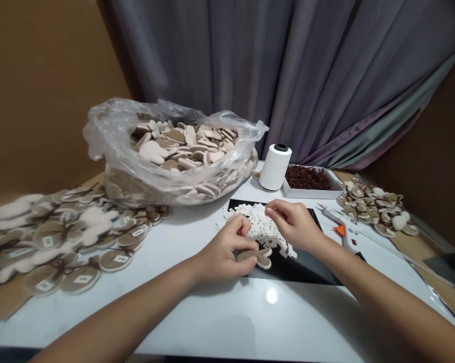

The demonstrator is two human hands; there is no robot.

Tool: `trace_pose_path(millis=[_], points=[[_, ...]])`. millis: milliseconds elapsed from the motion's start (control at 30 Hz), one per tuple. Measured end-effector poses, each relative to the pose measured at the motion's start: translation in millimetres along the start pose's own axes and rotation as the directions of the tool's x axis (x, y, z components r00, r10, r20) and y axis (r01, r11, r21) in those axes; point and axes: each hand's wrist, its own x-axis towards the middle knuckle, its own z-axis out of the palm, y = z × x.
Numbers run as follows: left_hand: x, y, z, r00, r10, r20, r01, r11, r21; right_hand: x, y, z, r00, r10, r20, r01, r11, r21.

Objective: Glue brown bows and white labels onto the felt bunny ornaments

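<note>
My left hand (227, 249) is closed on a brown-and-white felt rabbit shape (264, 259), holding it low over the black mat (303, 267). Its rounded ears stick out to the right of my fingers. My right hand (293, 222) is raised just to the right, with thumb and fingertips pinched together; whatever is between them is too small to make out. Under and between both hands lies a heap of small white labels (263, 222) with dark marks.
A clear plastic bag (167, 181) full of felt shapes stands behind. Labelled felt shapes (79, 277) with brown bows spread at left, and another pile (374, 204) lies right. A white thread cone (275, 169), a box of brown bows (312, 190) and a glue gun (340, 229) are near.
</note>
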Motion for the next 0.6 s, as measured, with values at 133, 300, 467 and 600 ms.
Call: trace_pose_path(millis=[133,300,467,600], points=[[0.9,-3.2,8.5,0.999,-0.045,0.007,0.045,0.997,-0.060,-30.2,-47.4,-0.2,0.953,-0.247,0.174,0.272,0.952,-0.138],[0.9,-4.8,4.1,0.996,-0.067,-0.062,0.053,0.979,-0.198,-93.0,-38.4,26.1,0.902,-0.242,0.357,0.293,0.951,-0.095],[3.1,-0.7,3.5,0.994,-0.106,0.013,0.106,0.972,-0.211,-57.0,16.4,26.0,0.967,0.102,0.234,-0.087,0.994,-0.071],[4.8,-1.8,8.1,0.986,-0.154,0.060,0.161,0.979,-0.128,-26.9,-4.4,10.0,0.982,-0.108,0.154,0.155,0.927,-0.342]])
